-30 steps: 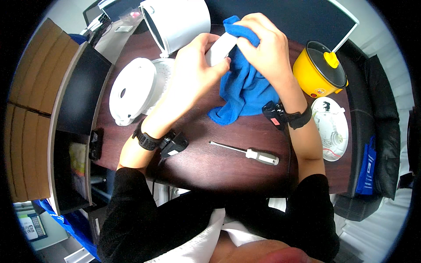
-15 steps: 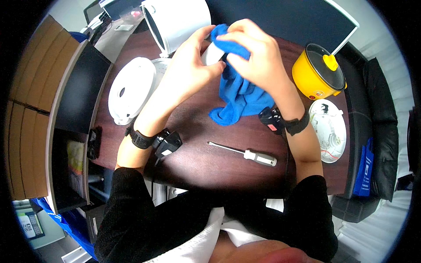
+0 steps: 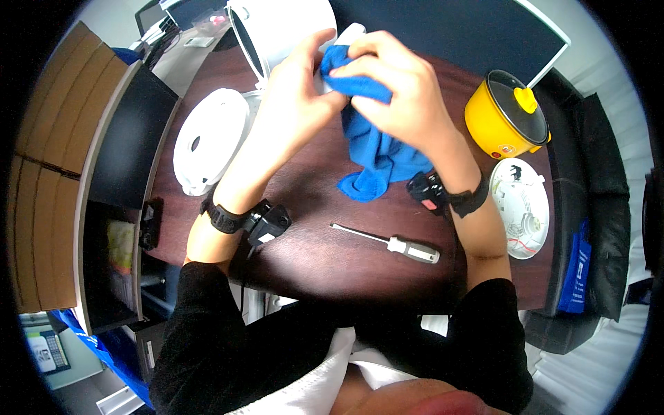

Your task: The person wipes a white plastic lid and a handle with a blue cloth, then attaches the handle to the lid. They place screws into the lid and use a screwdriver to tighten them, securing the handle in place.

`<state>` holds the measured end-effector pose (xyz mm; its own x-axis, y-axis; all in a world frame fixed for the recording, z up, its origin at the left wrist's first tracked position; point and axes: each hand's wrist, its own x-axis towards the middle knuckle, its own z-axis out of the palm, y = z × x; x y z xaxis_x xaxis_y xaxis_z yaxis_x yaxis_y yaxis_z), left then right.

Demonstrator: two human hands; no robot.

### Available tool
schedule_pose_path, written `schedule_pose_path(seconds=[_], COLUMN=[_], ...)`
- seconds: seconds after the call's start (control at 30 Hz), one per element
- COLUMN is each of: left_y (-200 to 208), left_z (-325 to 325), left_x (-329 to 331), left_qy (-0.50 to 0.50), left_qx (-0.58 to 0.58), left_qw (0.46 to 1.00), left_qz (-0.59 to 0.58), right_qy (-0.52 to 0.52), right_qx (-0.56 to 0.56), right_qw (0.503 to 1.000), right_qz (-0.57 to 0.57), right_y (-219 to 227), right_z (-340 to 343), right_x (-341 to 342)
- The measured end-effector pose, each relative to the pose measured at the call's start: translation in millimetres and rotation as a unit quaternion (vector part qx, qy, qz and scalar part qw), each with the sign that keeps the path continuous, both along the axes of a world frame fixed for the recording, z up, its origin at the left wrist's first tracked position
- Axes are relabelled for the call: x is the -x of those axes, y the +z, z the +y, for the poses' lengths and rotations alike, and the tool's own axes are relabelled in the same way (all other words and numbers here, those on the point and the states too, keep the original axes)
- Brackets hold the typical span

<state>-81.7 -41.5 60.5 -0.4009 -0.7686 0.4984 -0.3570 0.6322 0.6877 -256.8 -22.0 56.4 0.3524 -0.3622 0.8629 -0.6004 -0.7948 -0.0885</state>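
Note:
Over the far middle of the table, my left hand is closed around a smooth white piece, mostly covered by fingers and cloth, so its kind cannot be told. My right hand grips a blue cloth and presses its bunched upper part against that piece. The cloth's lower end hangs down onto the dark wood tabletop. Just behind my left hand a white rounded appliance housing lies on its side. Nearer to me lies a flat-blade screwdriver with a grey-white handle.
Left on the table rests a white oval cover with a hole. A yellow electric pot with a dark lid stands at right; nearer is a white round base with a red wire. A dark panel borders the far edge.
My right hand has shifted slightly left with the cloth, which now wraps the white piece's middle. One end of that piece now shows beyond the cloth.

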Motion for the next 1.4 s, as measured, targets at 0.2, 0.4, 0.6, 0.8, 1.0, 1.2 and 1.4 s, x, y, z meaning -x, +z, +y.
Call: schedule_pose_path(seconds=[0.2,0.4,0.6,0.8,1.0,1.2,1.4], left_y=[-15.5,-0.1,1.1,6.3,13.2,19.1,2.3], left_z=[-5.5,6.1,9.9,7.0,0.0,3.9,5.7], left_x=[7.1,1.0,2.3,-2.9,-5.5,-4.2,8.2], left_qy=[-0.041,-0.047,-0.066,-0.085,-0.218,-0.225,-0.275], left_qx=[0.059,-0.021,-0.078,-0.084,-0.338,-0.399,-0.507], left_qw=[0.996,0.998,0.992,0.988,0.883,0.844,0.718], left_qz=[0.049,0.033,0.074,0.094,0.241,0.278,0.388], right_qy=[-0.053,-0.036,-0.013,0.051,-0.063,-0.127,-0.081], right_qx=[-0.001,0.016,0.007,0.039,0.089,0.051,0.043], right_qw=[0.998,0.996,0.993,0.993,0.99,0.971,0.976], right_qz=[-0.034,-0.075,-0.113,-0.098,-0.091,-0.194,-0.198], right_y=[-6.2,-10.8,-19.3,-9.5,-17.0,-31.7,-36.0], right_z=[-7.0,-19.7,-21.0,1.1,-22.0,-28.0,-15.3], right_x=[7.2,12.7,12.3,-6.1,15.2,14.6,-6.7])
